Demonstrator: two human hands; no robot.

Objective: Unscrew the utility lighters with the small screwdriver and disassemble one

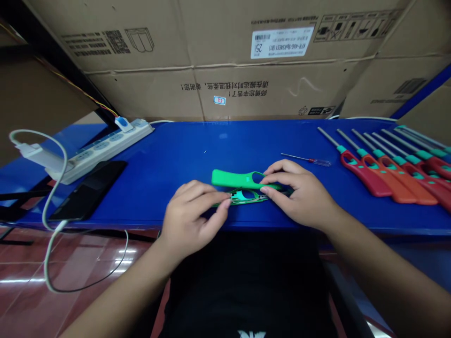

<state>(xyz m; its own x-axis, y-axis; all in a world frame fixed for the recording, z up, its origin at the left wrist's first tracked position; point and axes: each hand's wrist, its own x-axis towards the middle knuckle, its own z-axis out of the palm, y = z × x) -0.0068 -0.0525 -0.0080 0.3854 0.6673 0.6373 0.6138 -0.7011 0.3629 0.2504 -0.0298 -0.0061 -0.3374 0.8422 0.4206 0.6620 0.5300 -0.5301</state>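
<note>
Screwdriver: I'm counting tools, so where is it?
Head view, right of centre: the screwdriver lies on the blue table beyond the right hand, left of the lighters.

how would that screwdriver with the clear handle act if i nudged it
The screwdriver would probably roll or swivel, being slender and loose on the smooth-looking blue table. Its straight, thin metal shaft looks stiff. It should be fairly light, though the thicker handle may make that end heavier.
</note>
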